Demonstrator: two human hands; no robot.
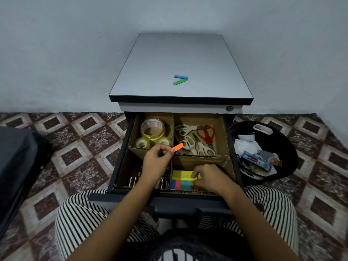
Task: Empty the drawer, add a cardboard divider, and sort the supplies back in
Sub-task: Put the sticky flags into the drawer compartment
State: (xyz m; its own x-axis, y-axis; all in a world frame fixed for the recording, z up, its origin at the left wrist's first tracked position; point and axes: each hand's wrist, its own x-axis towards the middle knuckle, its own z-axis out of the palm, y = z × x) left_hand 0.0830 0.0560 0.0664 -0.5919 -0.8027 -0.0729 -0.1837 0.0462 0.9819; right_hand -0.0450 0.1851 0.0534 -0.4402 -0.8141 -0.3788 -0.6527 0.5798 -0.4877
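Four compartments of cardboard divider point(200, 158) in drawer point(120, 153); narrow, flat orange strip point(178, 147) pinched in left hand point(156, 162) above; right hand point(211, 178) curled over multicoloured sticky pad point(180, 184), grip unclear.

Black-and-white striped trousers point(81, 215) cover both knees; a dark top point(188, 248) with white print shows at bottom centre.

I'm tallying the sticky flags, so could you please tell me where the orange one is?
Head view: the orange flag is pinched in the left hand, above the centre of the drawer, close to the white scissors.
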